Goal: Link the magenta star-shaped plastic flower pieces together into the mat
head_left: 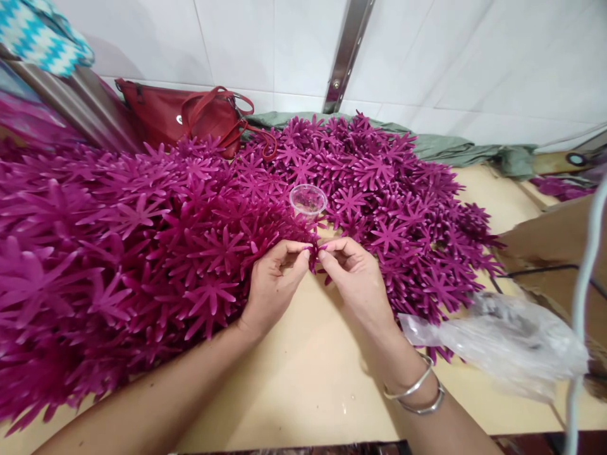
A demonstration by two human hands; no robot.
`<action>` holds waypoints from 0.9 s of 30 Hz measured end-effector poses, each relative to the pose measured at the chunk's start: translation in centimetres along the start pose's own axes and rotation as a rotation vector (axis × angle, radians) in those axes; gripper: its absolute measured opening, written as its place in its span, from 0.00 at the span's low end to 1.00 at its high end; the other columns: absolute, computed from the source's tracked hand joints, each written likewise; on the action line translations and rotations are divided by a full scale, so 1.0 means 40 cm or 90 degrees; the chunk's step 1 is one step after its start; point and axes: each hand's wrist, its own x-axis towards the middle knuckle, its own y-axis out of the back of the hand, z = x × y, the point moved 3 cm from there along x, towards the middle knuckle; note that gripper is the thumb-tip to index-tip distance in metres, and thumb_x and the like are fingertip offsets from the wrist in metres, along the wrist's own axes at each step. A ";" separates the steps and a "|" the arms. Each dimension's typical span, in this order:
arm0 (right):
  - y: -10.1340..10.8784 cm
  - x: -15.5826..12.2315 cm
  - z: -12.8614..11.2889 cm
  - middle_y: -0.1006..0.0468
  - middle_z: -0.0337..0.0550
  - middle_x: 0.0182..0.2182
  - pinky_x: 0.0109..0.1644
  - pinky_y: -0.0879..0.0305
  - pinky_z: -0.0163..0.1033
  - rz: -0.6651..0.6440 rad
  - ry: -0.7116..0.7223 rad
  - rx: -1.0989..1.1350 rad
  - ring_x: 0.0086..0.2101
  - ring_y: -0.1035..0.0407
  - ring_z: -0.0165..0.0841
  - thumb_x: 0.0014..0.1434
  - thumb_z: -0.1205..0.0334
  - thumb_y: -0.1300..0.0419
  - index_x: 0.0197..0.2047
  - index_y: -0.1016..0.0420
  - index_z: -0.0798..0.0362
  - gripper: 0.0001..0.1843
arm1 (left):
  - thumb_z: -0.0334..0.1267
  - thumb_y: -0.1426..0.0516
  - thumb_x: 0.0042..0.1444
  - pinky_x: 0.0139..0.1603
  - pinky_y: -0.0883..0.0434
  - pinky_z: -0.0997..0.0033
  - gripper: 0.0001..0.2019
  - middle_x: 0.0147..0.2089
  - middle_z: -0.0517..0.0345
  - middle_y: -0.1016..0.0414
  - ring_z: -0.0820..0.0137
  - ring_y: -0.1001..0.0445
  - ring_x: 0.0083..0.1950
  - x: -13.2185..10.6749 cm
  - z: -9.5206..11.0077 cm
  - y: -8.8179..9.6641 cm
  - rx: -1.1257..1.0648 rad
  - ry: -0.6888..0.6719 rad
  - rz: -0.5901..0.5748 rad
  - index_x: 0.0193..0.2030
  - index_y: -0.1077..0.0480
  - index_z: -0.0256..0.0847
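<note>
Just above the table, my left hand (274,285) and my right hand (356,279) meet, fingertips almost touching. Each pinches, between thumb and forefinger, part of a small purple artificial flower (313,252); most of it is hidden by the fingers. Heaps of the same star-shaped purple flowers lie on both sides, a large pile (137,253) at the left and another pile (393,202) at the right. Behind my fingertips stands a clear plastic cup (308,201); its contents are too small to make out. Two metal bangles circle my right wrist.
A red handbag (161,114) leans by the tiled wall. Crumpled clear plastic (512,341) and a cardboard box (554,246) are at the right, with a pale cable (585,272) hanging in front. Green cloth (441,148) runs along the back of the cream tabletop (294,385).
</note>
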 end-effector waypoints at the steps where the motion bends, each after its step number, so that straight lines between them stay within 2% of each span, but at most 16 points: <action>1: 0.001 0.000 -0.001 0.23 0.38 0.31 0.36 0.35 0.38 0.007 0.016 -0.025 0.30 0.31 0.31 0.56 0.59 0.34 0.33 0.26 0.50 0.06 | 0.37 0.39 0.64 0.44 0.28 0.74 0.06 0.39 0.58 0.20 0.71 0.24 0.39 0.001 -0.001 0.000 0.003 0.001 -0.002 0.43 0.23 0.39; 5: 0.003 -0.002 0.001 0.22 0.40 0.33 0.39 0.34 0.39 0.024 0.044 -0.075 0.32 0.30 0.33 0.58 0.58 0.34 0.33 0.27 0.50 0.07 | 0.38 0.39 0.64 0.46 0.27 0.73 0.07 0.40 0.57 0.20 0.70 0.23 0.41 0.000 -0.002 -0.001 -0.005 0.003 -0.007 0.44 0.23 0.39; 10: 0.001 -0.004 0.001 0.21 0.41 0.34 0.42 0.33 0.40 0.006 0.062 -0.055 0.34 0.29 0.33 0.58 0.60 0.32 0.31 0.26 0.50 0.08 | 0.39 0.39 0.64 0.45 0.28 0.73 0.07 0.38 0.58 0.21 0.71 0.25 0.39 0.001 0.003 -0.002 -0.014 0.004 -0.011 0.43 0.23 0.39; 15: 0.000 0.000 -0.004 0.22 0.39 0.34 0.35 0.34 0.37 -0.042 0.001 0.067 0.32 0.30 0.31 0.58 0.55 0.30 0.30 0.27 0.49 0.12 | 0.41 0.39 0.64 0.44 0.29 0.73 0.07 0.37 0.60 0.24 0.72 0.27 0.38 0.014 -0.012 0.014 -0.102 0.051 0.057 0.39 0.24 0.40; 18: 0.019 0.012 -0.002 0.21 0.38 0.36 0.37 0.33 0.35 0.015 -0.002 0.179 0.34 0.28 0.30 0.55 0.53 0.27 0.31 0.30 0.48 0.16 | 0.43 0.39 0.64 0.43 0.30 0.73 0.07 0.37 0.60 0.24 0.73 0.27 0.38 0.026 -0.037 0.027 -0.193 0.068 0.123 0.40 0.25 0.42; 22: 0.055 0.032 0.009 0.24 0.33 0.29 0.35 0.36 0.33 0.111 0.016 0.197 0.30 0.31 0.28 0.53 0.54 0.25 0.34 0.30 0.48 0.17 | 0.43 0.38 0.63 0.44 0.30 0.74 0.08 0.37 0.60 0.25 0.73 0.27 0.39 0.034 -0.054 0.034 -0.214 0.055 0.148 0.39 0.25 0.41; 27: 0.061 0.038 0.013 0.25 0.32 0.28 0.35 0.37 0.31 0.110 0.025 0.177 0.29 0.33 0.26 0.52 0.59 0.26 0.41 0.25 0.47 0.16 | 0.44 0.37 0.62 0.43 0.30 0.73 0.09 0.37 0.60 0.24 0.73 0.26 0.38 0.029 -0.045 0.031 -0.212 0.071 0.146 0.39 0.25 0.41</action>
